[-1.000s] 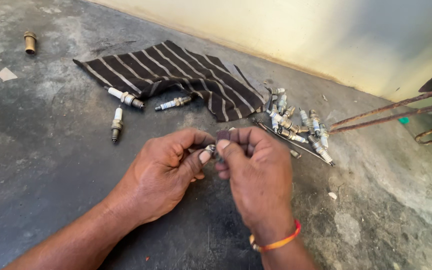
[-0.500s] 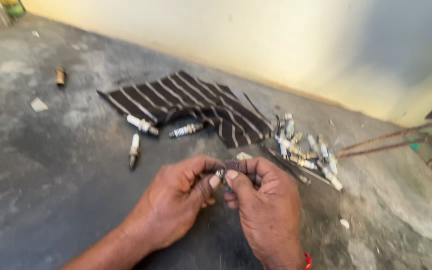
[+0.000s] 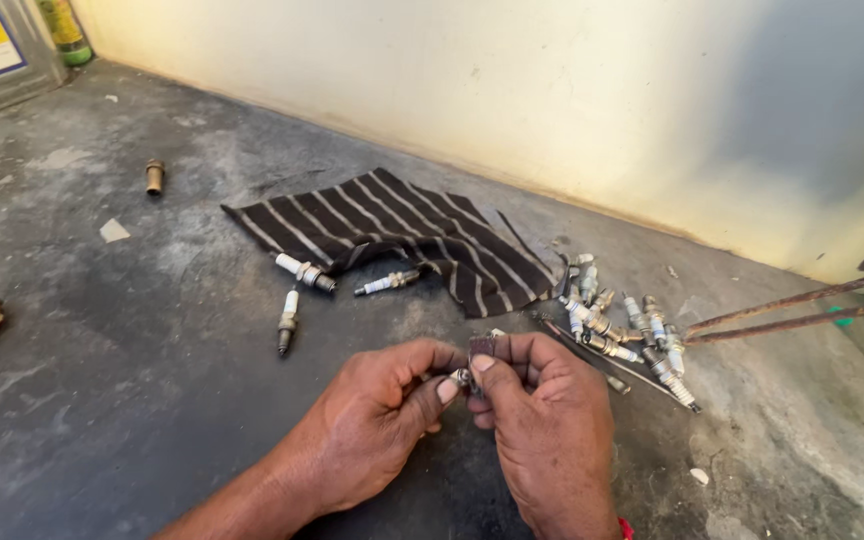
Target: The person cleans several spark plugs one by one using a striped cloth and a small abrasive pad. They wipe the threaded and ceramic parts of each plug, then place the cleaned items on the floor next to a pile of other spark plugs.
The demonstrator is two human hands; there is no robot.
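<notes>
My left hand [image 3: 377,420] pinches a small spark plug [image 3: 461,377] by its end, low in the middle of the view. Against the plug's tip, my right hand [image 3: 547,420] holds a small dark folded piece [image 3: 481,347], probably abrasive paper. Both hands hover just above the grey concrete floor [image 3: 102,400]. Most of the plug is hidden by my fingers.
A dark striped cloth [image 3: 392,235] lies beyond my hands, with three loose spark plugs [image 3: 304,272] at its near edge. Several more plugs form a pile [image 3: 622,325] to the right, beside rusty metal rods [image 3: 792,310]. Brass fittings [image 3: 154,176] lie at left. A pale wall [image 3: 552,90] rises behind.
The view has shifted, so the cloth and plugs sit further right and lower in the picture. My hands stay together on the plug, in nearly the same grip.
</notes>
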